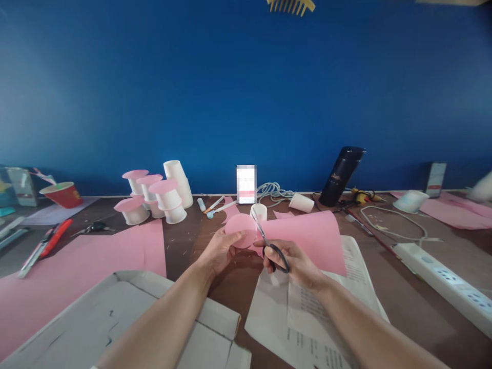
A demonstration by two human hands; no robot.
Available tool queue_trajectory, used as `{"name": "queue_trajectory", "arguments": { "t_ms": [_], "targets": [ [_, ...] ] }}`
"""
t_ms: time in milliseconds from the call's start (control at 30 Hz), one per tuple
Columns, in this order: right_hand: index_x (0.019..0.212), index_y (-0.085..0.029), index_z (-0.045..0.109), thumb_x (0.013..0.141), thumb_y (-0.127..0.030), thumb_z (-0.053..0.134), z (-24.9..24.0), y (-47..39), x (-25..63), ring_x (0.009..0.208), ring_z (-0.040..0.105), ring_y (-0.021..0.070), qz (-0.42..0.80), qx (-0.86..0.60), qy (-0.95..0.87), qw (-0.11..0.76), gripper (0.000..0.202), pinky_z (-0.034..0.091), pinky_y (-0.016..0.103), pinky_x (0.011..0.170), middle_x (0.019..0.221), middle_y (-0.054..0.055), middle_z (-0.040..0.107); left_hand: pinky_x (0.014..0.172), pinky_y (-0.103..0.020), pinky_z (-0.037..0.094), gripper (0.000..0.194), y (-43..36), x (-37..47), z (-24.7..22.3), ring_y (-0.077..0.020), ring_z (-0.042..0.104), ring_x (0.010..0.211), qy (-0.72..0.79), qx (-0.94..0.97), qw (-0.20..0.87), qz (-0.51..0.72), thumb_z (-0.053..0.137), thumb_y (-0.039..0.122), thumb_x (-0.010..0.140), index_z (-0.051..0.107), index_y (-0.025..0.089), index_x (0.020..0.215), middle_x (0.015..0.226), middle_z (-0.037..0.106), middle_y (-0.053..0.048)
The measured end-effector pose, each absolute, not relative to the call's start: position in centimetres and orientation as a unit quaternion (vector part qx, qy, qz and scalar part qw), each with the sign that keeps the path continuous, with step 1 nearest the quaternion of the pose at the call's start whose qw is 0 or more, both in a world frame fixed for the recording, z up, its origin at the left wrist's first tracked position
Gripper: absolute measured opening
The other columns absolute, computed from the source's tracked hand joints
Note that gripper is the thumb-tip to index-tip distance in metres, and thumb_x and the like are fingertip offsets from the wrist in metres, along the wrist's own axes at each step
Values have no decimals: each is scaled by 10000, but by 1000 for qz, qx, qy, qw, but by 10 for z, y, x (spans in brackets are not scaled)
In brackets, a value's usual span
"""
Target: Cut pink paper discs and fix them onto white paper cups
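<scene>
My left hand (223, 248) pinches a round pink paper disc (240, 229) between thumb and fingers above the table. In my right hand (294, 260) is a pair of scissors (282, 259) with black handles, its blades pointing up and away along the disc's right edge. A white paper cup (259, 210) stands just behind the blades. To the right, a curled pink paper sheet (307, 238) lies behind my right hand, over printed white papers (307, 328). Whether the blades touch the disc, I cannot tell.
Several white cups topped with pink discs (165, 197) stand back left beside stacked cups (178, 182). A phone (246, 185) leans on the blue wall. A utility knife (44, 246) lies left, a black flask (342, 177) back right, a power strip (446, 279) at right.
</scene>
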State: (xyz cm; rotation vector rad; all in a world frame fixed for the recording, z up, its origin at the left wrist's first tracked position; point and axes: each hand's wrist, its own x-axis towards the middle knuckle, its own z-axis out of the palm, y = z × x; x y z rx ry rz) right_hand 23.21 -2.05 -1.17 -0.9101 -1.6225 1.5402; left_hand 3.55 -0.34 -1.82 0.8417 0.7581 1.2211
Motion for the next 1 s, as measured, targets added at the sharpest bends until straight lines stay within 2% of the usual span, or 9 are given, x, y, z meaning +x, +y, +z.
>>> {"name": "queue_trajectory", "arguments": {
  "t_ms": [67, 133, 300, 467, 633, 833, 1000],
  "targets": [
    [1083, -132, 677, 830, -504, 610, -12, -20, 232, 604, 535, 118, 603, -357, -620, 353, 455, 418, 264, 598, 684, 18, 582, 769, -369, 519, 386, -2, 34, -20, -241, 664, 814, 341, 375, 676, 534, 779, 270, 654, 664, 72, 965, 920, 711, -143],
    [1118, -126, 669, 825, -511, 613, -11, -21, 232, 612, 535, 119, 603, -365, -618, 349, 487, 417, 261, 592, 686, 20, 576, 761, -347, 511, 382, -1, 33, -21, -230, 659, 813, 348, 382, 673, 529, 773, 273, 659, 666, 74, 967, 928, 708, -140],
    [1116, -133, 680, 825, -521, 608, -9, -21, 231, 622, 535, 121, 595, -373, -623, 343, 490, 421, 256, 581, 690, 24, 574, 682, -255, 485, 315, 0, 31, -23, -167, 637, 758, 366, 400, 647, 536, 767, 245, 663, 681, 109, 933, 874, 706, -82],
    [1103, -145, 682, 831, -506, 610, -11, -21, 231, 623, 541, 117, 600, -371, -619, 347, 458, 414, 247, 576, 697, 25, 583, 715, -309, 496, 266, 1, 31, -23, -175, 629, 723, 348, 414, 656, 527, 747, 258, 681, 674, 121, 897, 813, 694, -64],
    [1061, -145, 685, 820, -518, 616, -12, -21, 231, 618, 544, 117, 601, -377, -612, 350, 449, 413, 247, 570, 696, 23, 589, 658, -260, 469, 178, 2, 31, -21, -127, 583, 631, 349, 420, 649, 529, 748, 254, 674, 663, 124, 762, 689, 649, -26],
    [1026, -132, 678, 817, -528, 610, -8, -22, 230, 623, 551, 131, 587, -385, -618, 355, 453, 429, 266, 586, 676, 24, 587, 680, -263, 473, 184, 2, 32, -20, -132, 588, 655, 363, 413, 645, 531, 743, 252, 660, 675, 122, 771, 743, 667, -43],
    [1038, -126, 672, 819, -520, 611, -9, -22, 230, 618, 549, 130, 587, -392, -611, 359, 455, 429, 270, 584, 675, 21, 579, 684, -263, 470, 155, 1, 32, -21, -135, 586, 655, 360, 425, 643, 526, 714, 250, 689, 675, 123, 768, 699, 654, -35]
  ]
}}
